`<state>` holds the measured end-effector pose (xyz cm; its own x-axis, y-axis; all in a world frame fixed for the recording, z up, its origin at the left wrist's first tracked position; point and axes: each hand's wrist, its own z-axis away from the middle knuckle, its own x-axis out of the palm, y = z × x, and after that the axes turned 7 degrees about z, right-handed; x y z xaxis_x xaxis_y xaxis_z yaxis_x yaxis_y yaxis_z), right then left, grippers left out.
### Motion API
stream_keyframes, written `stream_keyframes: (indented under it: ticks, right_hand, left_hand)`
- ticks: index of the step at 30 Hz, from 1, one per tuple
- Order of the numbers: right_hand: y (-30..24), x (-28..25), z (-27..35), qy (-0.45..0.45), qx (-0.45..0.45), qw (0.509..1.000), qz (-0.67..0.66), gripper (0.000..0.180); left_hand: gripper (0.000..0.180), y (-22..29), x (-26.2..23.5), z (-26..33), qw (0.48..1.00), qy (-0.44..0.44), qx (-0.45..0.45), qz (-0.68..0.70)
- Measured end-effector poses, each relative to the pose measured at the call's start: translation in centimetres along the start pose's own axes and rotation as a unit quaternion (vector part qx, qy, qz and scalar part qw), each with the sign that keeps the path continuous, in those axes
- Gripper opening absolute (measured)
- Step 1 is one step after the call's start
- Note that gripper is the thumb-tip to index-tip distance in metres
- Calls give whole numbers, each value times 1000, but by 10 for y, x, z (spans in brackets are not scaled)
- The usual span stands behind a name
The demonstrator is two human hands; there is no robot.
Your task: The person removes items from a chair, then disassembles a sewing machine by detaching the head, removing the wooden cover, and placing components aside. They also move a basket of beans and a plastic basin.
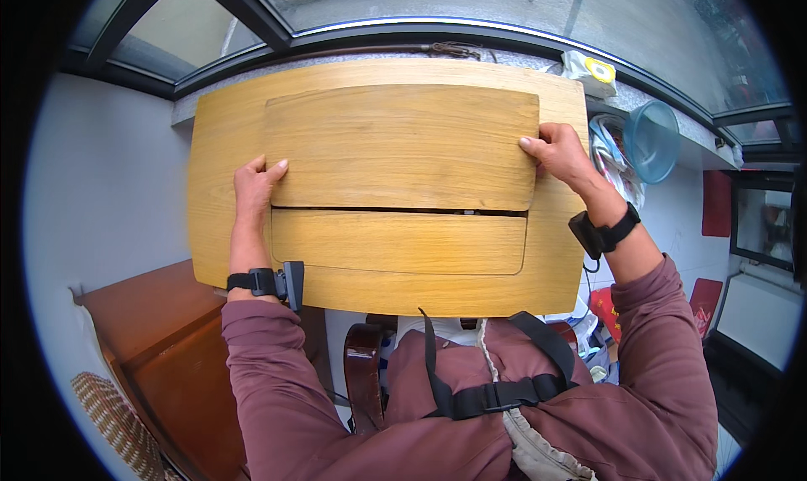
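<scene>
A light wooden desk [227, 128] fills the middle of the view. Set into its top is a large hinged panel [403, 145], with a narrower fixed strip [395, 241] below it and a dark gap between the two. My left hand [255, 185] grips the panel's lower left corner, fingers on its edge. My right hand [559, 152] holds the panel's right edge, thumb on top. Both wrists carry black straps.
A window frame [252, 19] runs along the sill behind the desk. At the right stand a clear blue plastic container [654, 141] and a white and yellow packet [593, 73]. A brown wooden cabinet [160, 346] and a woven basket [109, 414] sit lower left.
</scene>
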<state>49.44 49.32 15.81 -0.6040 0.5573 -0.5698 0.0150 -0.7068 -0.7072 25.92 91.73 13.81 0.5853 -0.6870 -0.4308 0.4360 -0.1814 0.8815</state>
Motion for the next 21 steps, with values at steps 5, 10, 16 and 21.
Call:
stream_keyframes:
  ticks: [5,10,16,21]
  right_hand:
    - [-1,1,2,-3,-1,1000,-15,25]
    - [1,-1,0,-13,-1,1000,-9,25]
    - [0,-2,0,-20,-1,1000,-9,25]
    - [-4,-3,3,-21,15,999,-19,26]
  left_hand:
    - [16,5,2,5,999,0,-19,34]
    - [19,19,4,10,998,-4,-47,36]
    - [21,24,6,12,999,-9,-51,11]
    - [20,10,7,7,999,4,6,-37]
